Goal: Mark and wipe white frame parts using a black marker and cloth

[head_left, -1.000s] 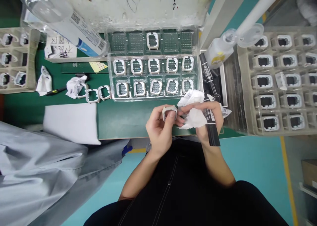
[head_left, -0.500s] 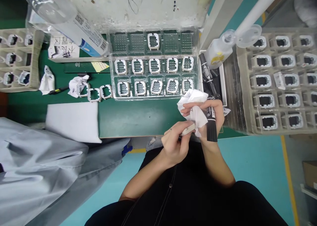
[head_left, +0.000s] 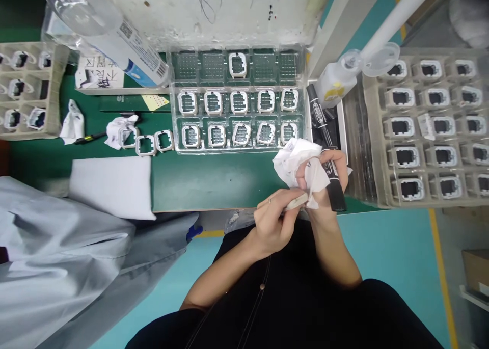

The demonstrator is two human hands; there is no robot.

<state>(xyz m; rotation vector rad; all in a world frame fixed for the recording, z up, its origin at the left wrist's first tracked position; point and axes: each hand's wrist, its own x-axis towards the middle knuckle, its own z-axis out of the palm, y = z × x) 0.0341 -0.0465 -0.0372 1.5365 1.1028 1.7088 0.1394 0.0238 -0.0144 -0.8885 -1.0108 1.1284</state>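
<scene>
My left hand (head_left: 272,225) pinches a small whitish frame (head_left: 297,202), seen nearly edge-on. My right hand (head_left: 323,202) is closed around a crumpled white tissue (head_left: 292,158) and a thick black marker (head_left: 336,192). Part of the tissue is pressed against the far end of the frame. The marker lies across the palm, its black end pointing down toward me. Just beyond my hands is a clear plastic tray (head_left: 239,149) with several similar white frames (head_left: 238,102) in its pockets.
Loose frames (head_left: 145,145) and crumpled tissues (head_left: 72,122) lie left on the green table (head_left: 202,183), near a folded white cloth (head_left: 112,186). Bottles stand at both sides. A stacked tray (head_left: 382,186) of frames is at right. A person's grey garment (head_left: 57,267) is at lower left.
Both hands have shifted slightly right with the frame and tissue. The marker has tilted, its lower end swinging right, and the right fingers have shifted around the tissue.
</scene>
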